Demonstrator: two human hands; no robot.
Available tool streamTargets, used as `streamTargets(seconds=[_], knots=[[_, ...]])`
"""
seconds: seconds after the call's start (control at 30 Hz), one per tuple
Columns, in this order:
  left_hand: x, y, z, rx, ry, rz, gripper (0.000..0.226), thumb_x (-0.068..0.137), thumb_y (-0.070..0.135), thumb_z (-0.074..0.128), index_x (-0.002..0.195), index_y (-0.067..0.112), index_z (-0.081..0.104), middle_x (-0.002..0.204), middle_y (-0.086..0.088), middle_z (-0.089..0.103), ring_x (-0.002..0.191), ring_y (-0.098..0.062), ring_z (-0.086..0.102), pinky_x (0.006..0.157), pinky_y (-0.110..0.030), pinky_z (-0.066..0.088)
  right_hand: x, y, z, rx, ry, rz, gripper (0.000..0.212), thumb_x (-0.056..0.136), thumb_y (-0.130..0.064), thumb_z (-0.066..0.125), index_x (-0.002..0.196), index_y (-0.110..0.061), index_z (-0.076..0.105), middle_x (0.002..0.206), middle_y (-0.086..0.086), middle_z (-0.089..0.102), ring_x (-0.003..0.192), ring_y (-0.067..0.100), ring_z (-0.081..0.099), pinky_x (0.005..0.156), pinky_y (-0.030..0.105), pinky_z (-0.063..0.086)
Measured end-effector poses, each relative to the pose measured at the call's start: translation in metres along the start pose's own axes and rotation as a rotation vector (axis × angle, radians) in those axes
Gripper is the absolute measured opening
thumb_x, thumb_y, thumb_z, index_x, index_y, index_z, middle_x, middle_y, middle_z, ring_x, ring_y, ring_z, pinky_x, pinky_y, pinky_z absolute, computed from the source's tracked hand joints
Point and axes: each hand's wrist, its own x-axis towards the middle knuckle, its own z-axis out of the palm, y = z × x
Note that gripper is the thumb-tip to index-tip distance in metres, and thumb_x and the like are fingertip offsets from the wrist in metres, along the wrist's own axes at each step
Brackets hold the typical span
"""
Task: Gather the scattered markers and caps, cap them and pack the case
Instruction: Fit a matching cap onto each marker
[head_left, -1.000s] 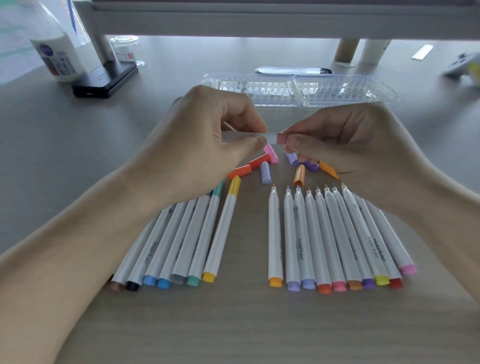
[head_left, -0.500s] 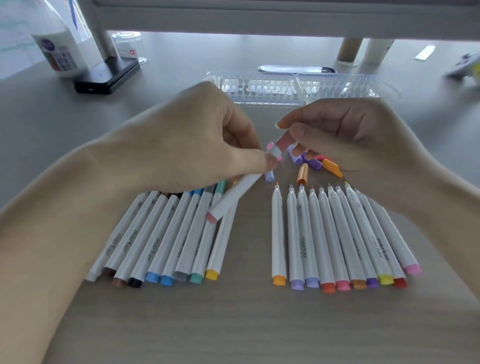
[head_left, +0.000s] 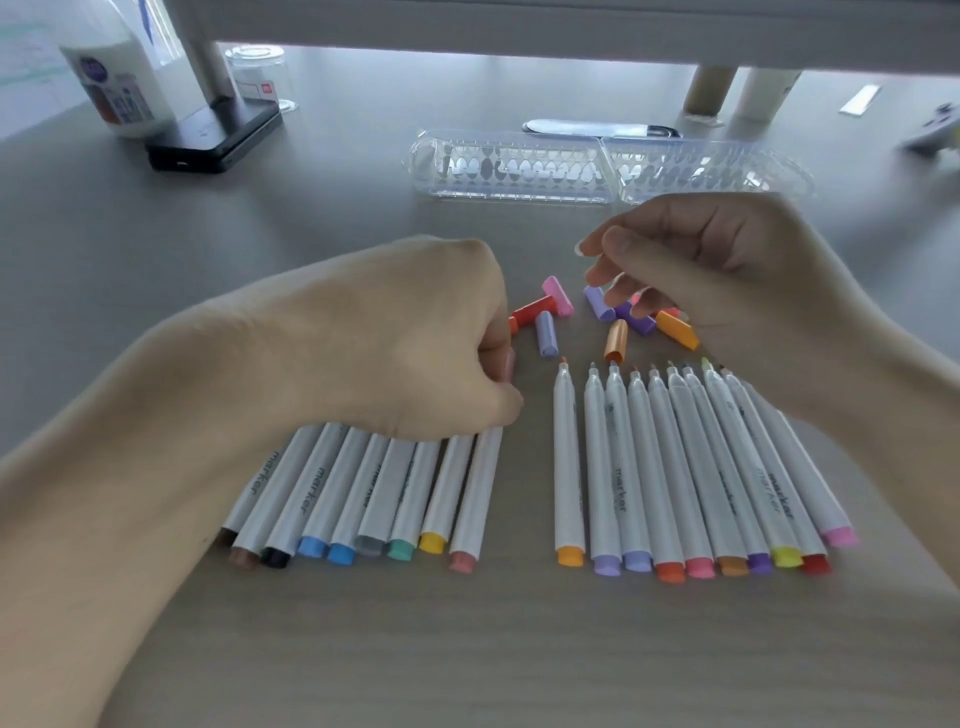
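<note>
On the left lies a row of several capped white markers (head_left: 363, 493). My left hand (head_left: 405, 338) grips the cap end of a salmon-pink marker (head_left: 475, 499), which lies at the right end of that row. Another row of several uncapped markers (head_left: 675, 467) lies to the right, tips pointing away from me. Several loose caps (head_left: 545, 332) in pink, red, purple and orange are scattered just beyond the tips. Hovering over those caps, my right hand (head_left: 727, 270) holds nothing, its fingertips down close to a purple cap (head_left: 597, 304). The clear plastic case (head_left: 519, 171) lies open farther back.
A white bottle (head_left: 114, 78), a black device (head_left: 218, 140) and a small glass jar (head_left: 260, 73) stand at the back left. A silver pen-like object (head_left: 597, 127) lies behind the case. Shelf legs (head_left: 711, 93) stand at the back right.
The pink cap was pressed onto the marker held between both hands. My left hand then carried the capped marker down to the left row, while my right hand let go and moved over the caps.
</note>
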Motion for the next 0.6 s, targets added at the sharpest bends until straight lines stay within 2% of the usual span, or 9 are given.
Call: streamTargets(seconds=[0.07,0.13,0.23,0.3,0.37,0.43,0.6], knots=[[0.001,0.006,-0.006,0.033,-0.017,0.007,0.035,0.081,0.046,0.074,0.055,0.025,0.067,0.053,0.024,0.06,0.058,0.008,0.058,0.042,-0.009,0.036,0.0,0.0,0.001,-0.005,0.006,0.009,0.016,0.1,-0.021,0.064,0.096,-0.026,0.079,0.086,-0.002,0.079,0.075,0.012,0.072,0.074,0.039,0.061],[0.001,0.004,-0.007,0.034,-0.002,0.058,0.033,0.082,0.046,0.075,0.057,0.026,0.068,0.055,0.028,0.06,0.06,0.012,0.056,0.042,-0.008,0.036,0.0,-0.001,0.001,-0.012,0.01,0.012,0.016,0.101,-0.02,0.064,0.096,-0.025,0.079,0.087,-0.001,0.079,0.074,0.013,0.072,0.076,0.042,0.059],[0.001,0.0,-0.004,0.061,0.002,0.057,0.028,0.081,0.045,0.075,0.062,0.025,0.069,0.059,0.026,0.061,0.061,0.009,0.057,0.042,-0.011,0.03,0.001,-0.001,0.002,-0.003,0.01,0.024,0.017,0.101,-0.021,0.064,0.095,-0.025,0.079,0.088,0.0,0.079,0.072,0.012,0.071,0.074,0.04,0.058],[0.002,-0.001,-0.005,0.072,0.031,0.066,0.026,0.079,0.043,0.075,0.064,0.024,0.068,0.058,0.023,0.061,0.06,0.006,0.056,0.044,-0.014,0.032,0.001,-0.001,0.002,0.0,0.014,0.023,0.017,0.1,-0.021,0.064,0.095,-0.024,0.079,0.088,0.0,0.079,0.072,0.012,0.071,0.072,0.037,0.057],[0.002,-0.002,-0.006,0.083,0.041,0.069,0.024,0.079,0.042,0.076,0.066,0.023,0.067,0.059,0.022,0.061,0.059,0.003,0.056,0.047,-0.017,0.033,0.002,-0.001,0.001,-0.002,0.02,0.016,0.017,0.101,-0.02,0.063,0.095,-0.024,0.079,0.085,-0.002,0.079,0.071,0.011,0.071,0.068,0.03,0.059],[0.003,-0.004,-0.007,0.07,0.035,0.081,0.025,0.078,0.043,0.076,0.067,0.023,0.066,0.059,0.022,0.061,0.058,0.003,0.055,0.046,-0.015,0.032,0.003,0.0,-0.001,-0.003,0.033,0.01,0.018,0.101,-0.018,0.063,0.094,-0.024,0.078,0.083,-0.004,0.078,0.072,0.009,0.071,0.067,0.025,0.057],[0.003,0.009,-0.006,-0.158,0.107,0.146,0.031,0.079,0.05,0.07,0.066,0.023,0.065,0.05,0.017,0.056,0.047,-0.001,0.051,0.048,-0.01,0.035,0.007,0.0,-0.011,0.018,0.137,0.039,0.023,0.101,-0.016,0.061,0.088,-0.026,0.077,0.078,-0.007,0.077,0.072,0.007,0.069,0.068,0.023,0.053]])
